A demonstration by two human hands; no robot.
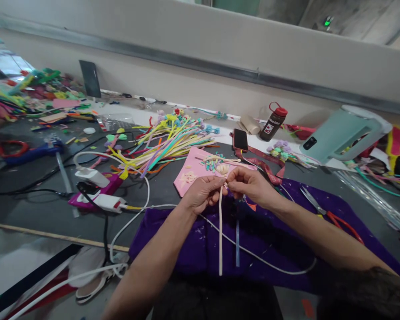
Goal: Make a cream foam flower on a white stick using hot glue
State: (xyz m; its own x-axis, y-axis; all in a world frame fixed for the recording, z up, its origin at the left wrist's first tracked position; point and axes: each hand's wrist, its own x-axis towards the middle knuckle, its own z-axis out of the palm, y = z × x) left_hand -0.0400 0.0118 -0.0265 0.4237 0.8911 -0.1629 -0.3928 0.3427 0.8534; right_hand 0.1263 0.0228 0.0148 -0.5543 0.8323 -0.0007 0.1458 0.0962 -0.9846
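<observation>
In front of me, the fingers of my left hand (203, 195) are closed on the top of a cream pipe cleaner (220, 235), whose long stem hangs straight down. My right hand (248, 183) pinches right beside it, nearly touching the left fingertips; what sits between its fingers is too small to make out. A cream, ribbed piece (222, 169) shows just behind the fingertips. Under the hands lies a pink sheet (186, 171) with cream bits and small teal and purple pieces. A translucent stick (238, 242) points downward below my right hand, its upper end in shadow.
Purple cloth (270, 240) covers the near table edge, with red-handled scissors (330, 215) at right. A magenta power strip (96, 193) with chargers and a white cable lies left. Behind are loose pipe cleaners (170, 142), a phone (240, 140), a bottle (274, 123) and a mint kettle (346, 133).
</observation>
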